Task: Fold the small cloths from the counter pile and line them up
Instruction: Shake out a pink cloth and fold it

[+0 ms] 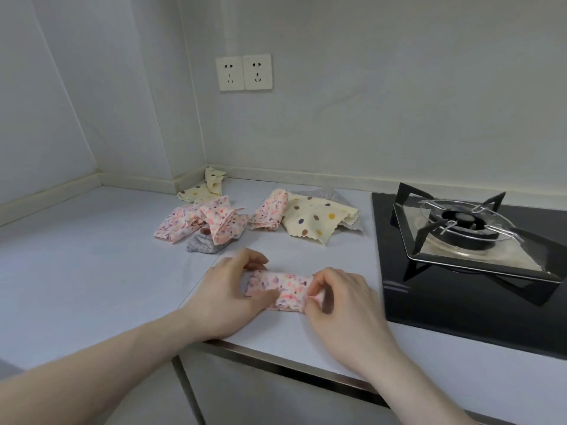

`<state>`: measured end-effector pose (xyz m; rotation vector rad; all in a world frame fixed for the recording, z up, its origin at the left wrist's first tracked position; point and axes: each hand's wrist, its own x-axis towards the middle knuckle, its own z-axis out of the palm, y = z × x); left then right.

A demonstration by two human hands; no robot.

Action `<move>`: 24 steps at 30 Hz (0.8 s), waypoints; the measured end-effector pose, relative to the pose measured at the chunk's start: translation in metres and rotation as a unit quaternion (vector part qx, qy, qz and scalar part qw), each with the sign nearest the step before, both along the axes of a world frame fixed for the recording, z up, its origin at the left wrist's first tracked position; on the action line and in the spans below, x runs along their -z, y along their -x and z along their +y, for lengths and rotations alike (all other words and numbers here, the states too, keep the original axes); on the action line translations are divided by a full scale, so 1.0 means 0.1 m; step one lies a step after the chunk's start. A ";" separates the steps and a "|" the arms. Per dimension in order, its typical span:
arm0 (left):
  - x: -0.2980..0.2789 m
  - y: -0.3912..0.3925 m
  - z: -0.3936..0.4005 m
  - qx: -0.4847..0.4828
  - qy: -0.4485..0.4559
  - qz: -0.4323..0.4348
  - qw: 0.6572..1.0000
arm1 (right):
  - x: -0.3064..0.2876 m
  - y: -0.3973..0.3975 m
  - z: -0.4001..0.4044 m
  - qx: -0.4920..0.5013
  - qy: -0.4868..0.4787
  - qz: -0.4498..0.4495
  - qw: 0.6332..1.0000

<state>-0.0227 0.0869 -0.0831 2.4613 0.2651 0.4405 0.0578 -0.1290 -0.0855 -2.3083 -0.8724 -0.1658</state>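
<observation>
Left hand [228,289] and right hand [340,299] each pinch an end of the pink cloth [280,288], folded into a strip on the surface [92,265] (near front edge); unfolded pile [202,223] behind.

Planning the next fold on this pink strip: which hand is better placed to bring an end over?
Probably the right hand: it already pinches the pink cloth end, while the left hand lies flatter, steadying it.

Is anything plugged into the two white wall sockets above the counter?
No, both white wall sockets show bare slots, with no plug or cord in either.
</observation>
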 end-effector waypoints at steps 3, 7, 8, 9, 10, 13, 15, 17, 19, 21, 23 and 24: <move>-0.01 -0.03 -0.01 0.015 -0.014 0.011 1.000 | 0.06 -0.06 0.02 0.005 -0.014 0.035 0.999; 0.00 -0.06 -0.04 0.034 0.043 0.013 0.998 | 0.17 -0.12 0.02 0.017 -0.020 0.083 0.996; 0.00 -0.06 -0.04 0.032 0.045 0.014 0.998 | 0.18 -0.13 0.03 0.017 -0.010 0.078 0.997; -0.01 -0.07 -0.04 0.029 0.039 0.016 0.999 | 0.18 -0.13 0.04 0.018 0.001 0.064 0.998; 0.00 -0.07 -0.02 0.025 0.030 0.025 0.999 | 0.17 -0.13 0.07 0.023 0.009 0.053 0.998; -0.03 -0.09 0.01 0.003 0.019 0.086 0.996 | 0.08 -0.13 0.14 0.042 0.024 0.105 0.993; -0.16 -0.10 -0.06 -0.030 0.036 0.158 0.986 | -0.11 -0.08 0.16 0.034 0.025 0.188 0.981; -0.40 -0.09 -0.21 -0.053 0.098 0.243 0.964 | -0.47 0.01 0.11 0.044 0.020 0.307 0.951; -0.75 0.01 -0.39 -0.051 0.214 0.283 0.934 | -0.88 0.13 -0.05 0.062 0.024 0.368 0.927; -1.13 0.17 -0.56 -0.026 0.286 0.280 0.916 | -1.28 0.25 -0.32 0.077 0.020 0.381 0.921; -1.54 0.34 -0.72 0.008 0.322 0.266 0.909 | -1.67 0.35 -0.61 0.085 -0.001 0.402 0.912; -1.73 0.42 -0.80 0.024 0.334 0.264 0.905 | -1.86 0.41 -0.77 0.089 -0.014 0.415 0.905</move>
